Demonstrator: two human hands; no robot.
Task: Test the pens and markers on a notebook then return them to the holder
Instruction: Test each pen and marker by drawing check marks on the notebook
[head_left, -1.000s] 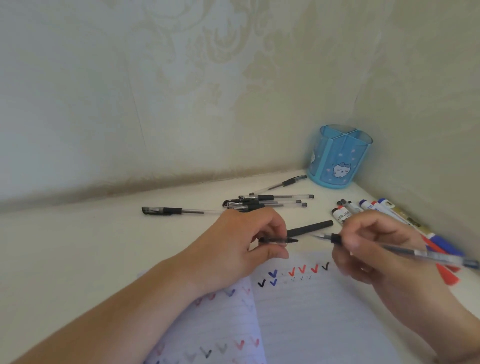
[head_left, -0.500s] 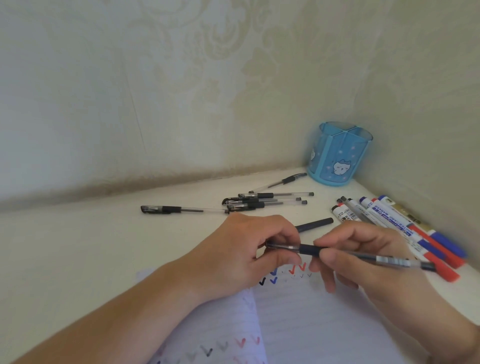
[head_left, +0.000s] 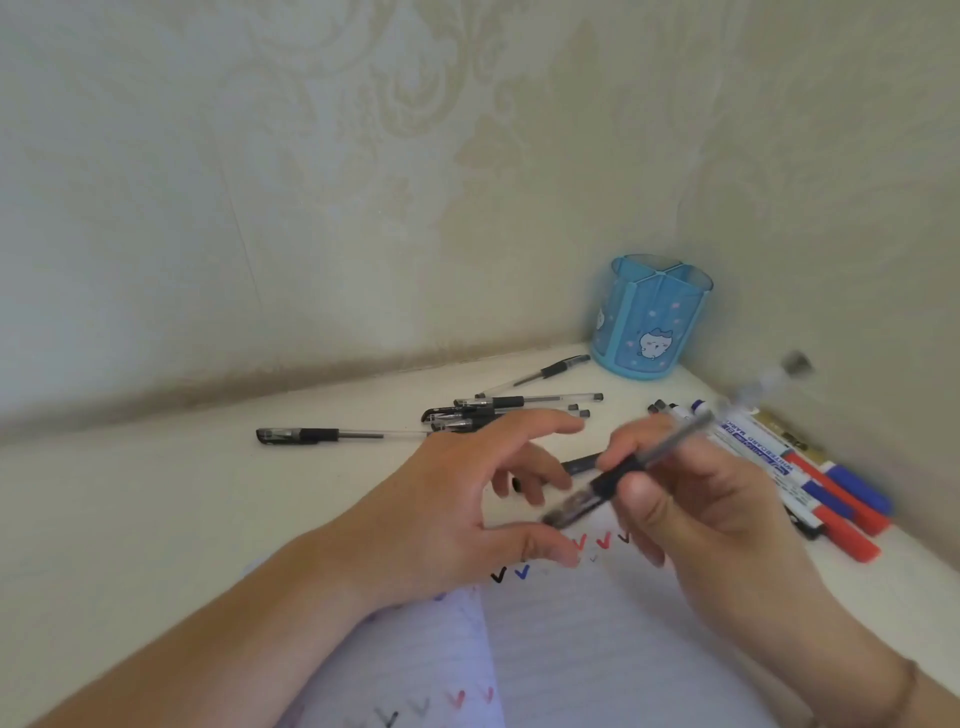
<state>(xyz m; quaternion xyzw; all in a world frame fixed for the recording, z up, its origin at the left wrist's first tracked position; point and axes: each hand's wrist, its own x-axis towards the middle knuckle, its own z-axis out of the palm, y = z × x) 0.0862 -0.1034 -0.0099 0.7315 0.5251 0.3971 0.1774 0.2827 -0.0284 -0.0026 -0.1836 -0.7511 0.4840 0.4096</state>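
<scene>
1. Right hand (head_left: 696, 499) pinches the capped pen (head_left: 613, 480) above the notebook (head_left: 597, 649), likely ready for return.
2. Left hand (head_left: 457, 509) hovers beside it, fingers spread, holding nothing; holder (head_left: 652, 317) stands well beyond the notebook.

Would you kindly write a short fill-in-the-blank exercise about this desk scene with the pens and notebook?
1. The clear black-grip pen is gripped by the ____ hand.
2. The round blue plastic holder contains ____ pens.
3. The left hand hovers over the lined notebook with its fingers ____.
4. The notebook's marks are shaped like ____.

Missing: right; no; open; ticks
</scene>
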